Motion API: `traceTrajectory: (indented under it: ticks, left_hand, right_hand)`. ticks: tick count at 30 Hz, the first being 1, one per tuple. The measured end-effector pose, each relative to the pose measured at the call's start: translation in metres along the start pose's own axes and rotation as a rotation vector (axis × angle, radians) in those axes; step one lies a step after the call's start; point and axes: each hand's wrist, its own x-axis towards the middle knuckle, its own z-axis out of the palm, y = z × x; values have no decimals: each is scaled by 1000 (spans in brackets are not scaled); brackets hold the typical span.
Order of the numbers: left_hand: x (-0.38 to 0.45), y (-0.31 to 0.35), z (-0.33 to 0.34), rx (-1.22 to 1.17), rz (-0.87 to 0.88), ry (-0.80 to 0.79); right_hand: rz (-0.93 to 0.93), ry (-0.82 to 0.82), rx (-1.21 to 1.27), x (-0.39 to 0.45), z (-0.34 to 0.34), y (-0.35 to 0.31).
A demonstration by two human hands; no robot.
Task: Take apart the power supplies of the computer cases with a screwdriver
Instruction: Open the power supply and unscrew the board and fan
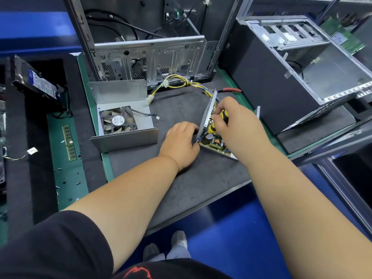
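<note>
Head view: your right hand (231, 119) has its fingers curled round the yellow-black screwdriver (218, 121), tip down inside the open PSU (213, 141), which sits on the grey mat (181, 178) in front of the empty case (151, 57). Your left hand (181, 141) braces the PSU's near corner, fingers bent against the perforated wall (207, 113); whether they pinch it or only press, can't tell. The cover (124, 117) with the fan (117, 122) lies well apart to the left. The PSU looks light and its sheet metal stiff but sharp-edged, so it'll likely skate under torque. Hold the metal walls, not the board (216, 142): capacitors and coils are fragile. The wire bundle (181, 83) is floppy; don't pull on it.
</note>
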Motion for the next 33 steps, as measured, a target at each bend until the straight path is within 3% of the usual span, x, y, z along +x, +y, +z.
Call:
traceTrajectory:
  ticks: [4, 10, 17, 24, 33]
  left_hand:
    - [2, 2, 0, -6, 0, -8]
    - [1, 0, 1, -2, 0, -9]
    - [1, -1, 1, -3, -12, 3]
    - [2, 1, 1, 2, -11, 0]
    - [1, 2, -1, -8, -19, -5]
  right_hand:
    - [-29, -10, 75, -4, -2, 1]
    - [-6, 43, -91, -6, -1, 0]
    - [-44, -22, 107, -6, -4, 3]
    - [-83, 1, -115, -3, -8, 7]
    - [-212, -84, 70, -2, -7, 10]
